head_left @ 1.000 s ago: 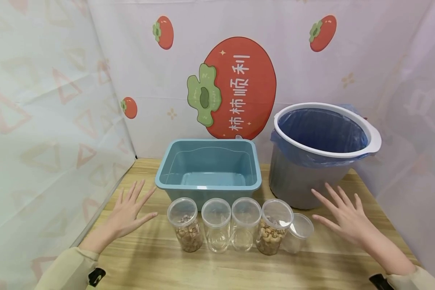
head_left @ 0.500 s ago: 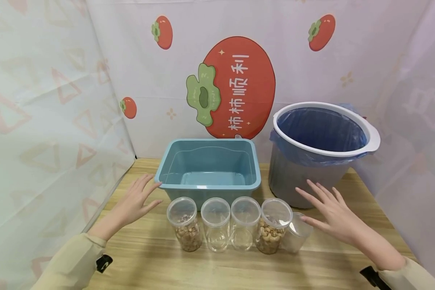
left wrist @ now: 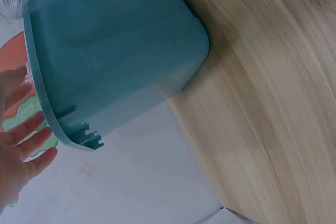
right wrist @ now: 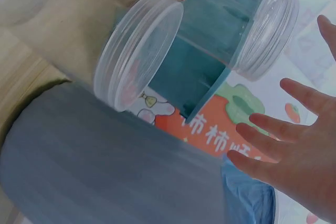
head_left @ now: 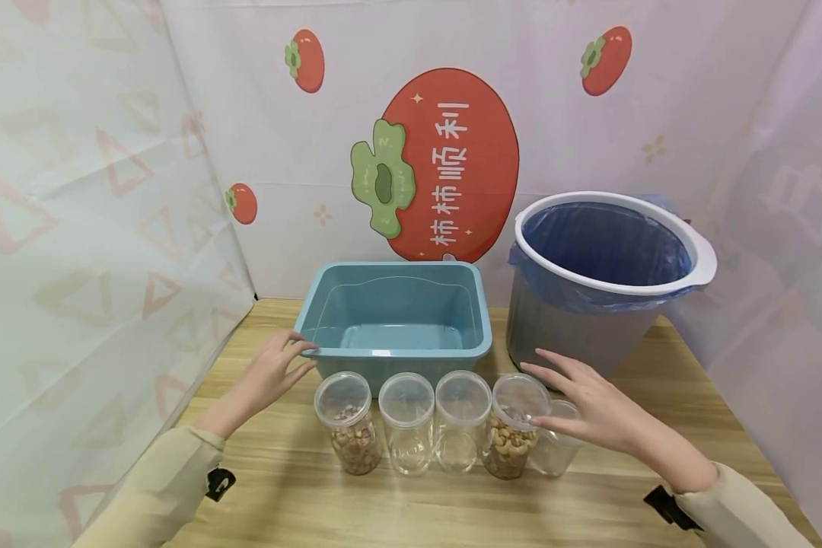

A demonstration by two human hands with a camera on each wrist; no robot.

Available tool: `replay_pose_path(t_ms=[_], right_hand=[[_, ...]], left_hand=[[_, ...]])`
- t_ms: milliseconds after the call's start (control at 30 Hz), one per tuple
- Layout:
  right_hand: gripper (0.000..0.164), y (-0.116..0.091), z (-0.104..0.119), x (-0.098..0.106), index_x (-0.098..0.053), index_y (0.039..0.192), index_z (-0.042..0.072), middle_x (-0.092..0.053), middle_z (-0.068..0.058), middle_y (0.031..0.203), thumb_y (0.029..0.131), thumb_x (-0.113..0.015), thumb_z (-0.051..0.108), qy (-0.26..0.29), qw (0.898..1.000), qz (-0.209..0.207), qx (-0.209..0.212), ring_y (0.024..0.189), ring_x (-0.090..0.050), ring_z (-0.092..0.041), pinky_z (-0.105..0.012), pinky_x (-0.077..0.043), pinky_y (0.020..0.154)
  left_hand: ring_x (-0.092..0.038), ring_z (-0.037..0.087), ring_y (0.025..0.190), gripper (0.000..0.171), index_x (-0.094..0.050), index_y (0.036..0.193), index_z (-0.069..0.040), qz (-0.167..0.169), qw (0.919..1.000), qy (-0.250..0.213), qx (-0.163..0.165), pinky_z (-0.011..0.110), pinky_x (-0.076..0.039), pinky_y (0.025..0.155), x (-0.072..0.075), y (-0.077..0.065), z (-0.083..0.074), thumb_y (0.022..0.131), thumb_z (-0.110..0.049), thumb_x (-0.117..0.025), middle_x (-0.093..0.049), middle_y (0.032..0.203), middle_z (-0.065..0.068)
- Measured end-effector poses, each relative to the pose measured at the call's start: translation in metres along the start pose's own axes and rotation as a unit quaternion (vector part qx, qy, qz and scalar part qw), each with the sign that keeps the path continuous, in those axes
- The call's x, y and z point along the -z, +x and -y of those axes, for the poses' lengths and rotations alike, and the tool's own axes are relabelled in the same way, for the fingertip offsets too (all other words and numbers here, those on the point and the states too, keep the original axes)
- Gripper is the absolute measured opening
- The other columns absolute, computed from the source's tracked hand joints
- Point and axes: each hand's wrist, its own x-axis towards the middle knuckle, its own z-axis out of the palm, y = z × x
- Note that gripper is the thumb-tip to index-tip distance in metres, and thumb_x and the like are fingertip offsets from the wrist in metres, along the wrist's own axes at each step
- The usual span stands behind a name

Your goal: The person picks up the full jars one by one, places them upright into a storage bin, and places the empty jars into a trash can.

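Note:
Jars with clear lids stand in a row in the head view. At the left is one of brown nuts [head_left: 356, 449]; two clear jars [head_left: 411, 449] without visible contents follow. Then come a cashew jar [head_left: 507, 445] and a shorter clear jar [head_left: 556, 454]. Fingers loosely bent, my left hand [head_left: 272, 373] is at the front left corner of a blue plastic tub [head_left: 397, 365]; the left wrist view has these fingers spread by the rim. My right hand [head_left: 592, 407], holding nothing, hovers over the two right-hand jars, its thumb overlapping the cashew jar's lid. Fingers are spread in the right wrist view.
Behind my right hand stands a grey bin [head_left: 555, 327] with a white rim and a blue bag liner. A printed cloth [head_left: 281, 137] encloses the back and sides of the wooden table [head_left: 383, 510].
Both hands have moved inward. My left hand has come from the table's left side to the tub's corner; my right hand has shifted left over the right-hand jars. Fingers are less spread.

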Motion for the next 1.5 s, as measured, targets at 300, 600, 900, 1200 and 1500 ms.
replay_pose_path(t_ms=[300, 600, 900, 1200, 1500], right_hand=[[0.060, 0.009, 0.006, -0.013, -0.052, 0.121, 0.015, -0.046, -0.005, 0.115, 0.071, -0.070, 0.041, 0.021, 1.000, -0.005, 0.022, 0.102, -0.046, -0.020, -0.038, -0.045, 0.073], [0.063, 0.014, 0.008, -0.023, -0.053, 0.117, 0.008, -0.049, -0.006, 0.108, 0.066, -0.074, 0.039, 0.034, 0.999, -0.011, 0.041, 0.097, -0.047, -0.018, -0.037, -0.045, 0.075], [0.063, 0.015, 0.007, -0.027, -0.055, 0.115, 0.010, -0.049, -0.002, 0.104, 0.061, -0.078, 0.032, 0.038, 0.999, -0.006, 0.035, 0.093, -0.049, -0.016, -0.035, -0.045, 0.073], [0.061, 0.020, 0.008, -0.025, -0.058, 0.110, 0.009, -0.050, -0.003, 0.098, 0.055, -0.077, 0.028, 0.022, 0.999, -0.022, 0.038, 0.084, -0.052, -0.017, -0.032, -0.045, 0.065], [0.057, 0.030, 0.007, -0.004, -0.059, 0.110, 0.008, -0.051, -0.004, 0.096, 0.057, -0.075, 0.024, 0.023, 0.999, -0.037, 0.004, 0.083, -0.051, -0.018, -0.031, -0.043, 0.063]], left_hand=[[-0.048, 0.025, 0.078, 0.024, -0.063, 0.089, -0.006, 0.005, 0.9994, -0.014, 0.031, 0.038, -0.039, 0.065, -0.009, 0.001, 0.000, 0.067, -0.002, -0.073, -0.049, 0.084, 0.009], [-0.046, 0.021, 0.075, 0.023, -0.064, 0.088, -0.011, 0.017, 0.9980, -0.012, 0.059, 0.033, -0.036, 0.061, -0.012, -0.001, 0.002, 0.069, -0.002, -0.072, -0.050, 0.084, 0.006], [-0.044, 0.020, 0.073, 0.021, -0.063, 0.089, -0.012, 0.022, 0.9977, -0.002, 0.064, 0.032, -0.035, 0.060, -0.012, -0.001, 0.000, 0.071, -0.005, -0.071, -0.050, 0.085, 0.007], [-0.046, 0.022, 0.074, 0.021, -0.062, 0.089, -0.013, 0.025, 0.9973, 0.008, 0.068, 0.033, -0.036, 0.060, -0.014, -0.002, 0.000, 0.072, -0.006, -0.071, -0.049, 0.087, 0.007], [-0.045, 0.022, 0.075, 0.019, -0.062, 0.090, -0.012, 0.031, 0.9965, 0.006, 0.078, 0.033, -0.035, 0.061, -0.013, 0.000, 0.000, 0.073, -0.006, -0.069, -0.050, 0.087, 0.007]])
